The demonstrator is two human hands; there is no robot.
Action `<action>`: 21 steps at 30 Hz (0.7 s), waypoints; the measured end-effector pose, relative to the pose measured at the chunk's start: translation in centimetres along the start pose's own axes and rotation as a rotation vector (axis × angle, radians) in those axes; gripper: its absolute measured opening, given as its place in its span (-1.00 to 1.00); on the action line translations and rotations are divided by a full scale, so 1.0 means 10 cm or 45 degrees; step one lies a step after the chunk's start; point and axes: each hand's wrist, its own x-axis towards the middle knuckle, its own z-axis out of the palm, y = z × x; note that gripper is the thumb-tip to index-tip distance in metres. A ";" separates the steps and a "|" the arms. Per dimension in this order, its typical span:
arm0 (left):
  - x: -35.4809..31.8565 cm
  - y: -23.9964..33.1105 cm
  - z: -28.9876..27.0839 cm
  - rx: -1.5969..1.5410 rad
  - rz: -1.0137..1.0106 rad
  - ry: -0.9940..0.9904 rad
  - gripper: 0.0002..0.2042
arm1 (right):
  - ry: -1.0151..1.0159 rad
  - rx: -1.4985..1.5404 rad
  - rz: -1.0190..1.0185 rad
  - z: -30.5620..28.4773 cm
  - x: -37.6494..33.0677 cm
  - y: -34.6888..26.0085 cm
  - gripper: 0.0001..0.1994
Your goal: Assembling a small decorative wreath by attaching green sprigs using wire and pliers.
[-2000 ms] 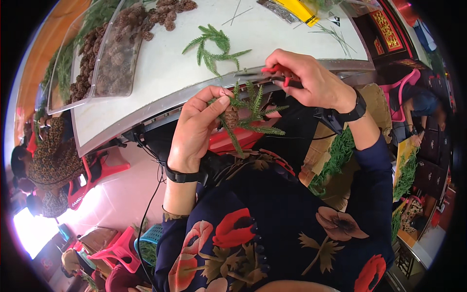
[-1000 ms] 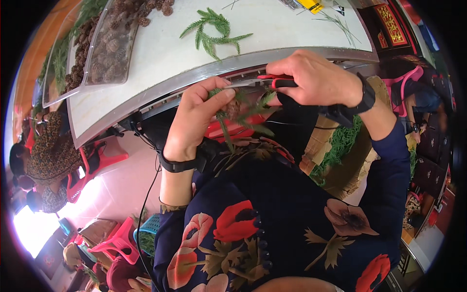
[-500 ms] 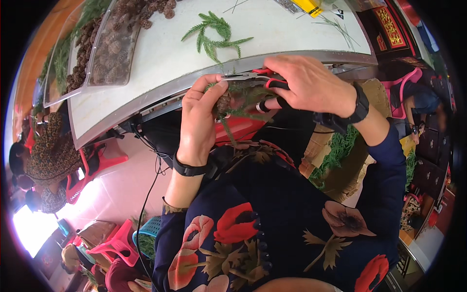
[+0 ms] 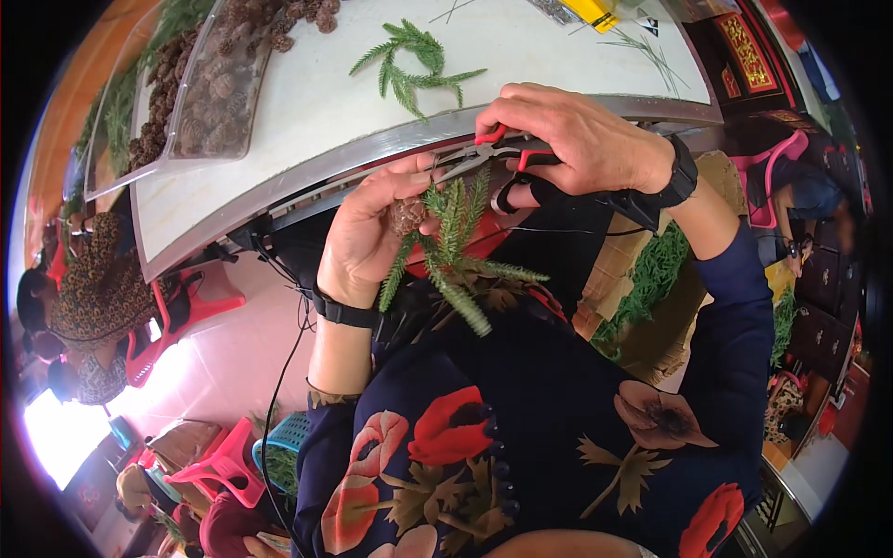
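My left hand [image 4: 367,219] is closed around a pine cone [image 4: 406,216] with green fir sprigs [image 4: 452,237] fanning out from it toward my body. My right hand [image 4: 581,139] grips red-and-black pliers [image 4: 484,154], whose jaws reach the left fingertips above the sprigs. Whether the jaws bite on a wire there is too small to tell. Both hands are just off the near edge of the white table [image 4: 307,93]. On the table, beyond the hands, lies a loose curl of green sprigs [image 4: 409,65].
Clear plastic bins [image 4: 212,84] of pine cones stand at the table's left. Thin green wires [image 4: 651,58] and a yellow packet [image 4: 592,13] lie at its far right. A cardboard box [image 4: 642,279] of greenery sits by my right arm. Other people and pink chairs [image 4: 209,302] are around.
My left hand has turned, so the pine cone and spread sprigs now show plainly. The pliers have tilted, with their jaws slanting down toward the left fingers.
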 end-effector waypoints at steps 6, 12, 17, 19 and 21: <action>-0.02 -0.01 -0.04 -0.041 -0.065 0.070 -0.72 | 0.014 0.004 -0.038 0.01 0.03 0.02 -0.47; -0.03 -0.05 -0.03 -0.083 -0.074 0.122 -0.64 | 0.057 0.057 -0.101 0.03 0.05 0.01 -0.53; -0.01 -0.01 0.01 0.012 0.033 0.119 -0.73 | -0.012 0.026 0.032 0.00 0.04 -0.04 -0.58; 0.03 0.01 0.06 0.111 0.150 0.123 -0.80 | -0.174 -0.049 0.325 -0.05 0.04 -0.14 -0.59; 0.05 -0.05 0.10 0.380 0.257 0.283 -0.83 | -0.256 -0.086 0.468 -0.03 0.03 -0.21 -0.59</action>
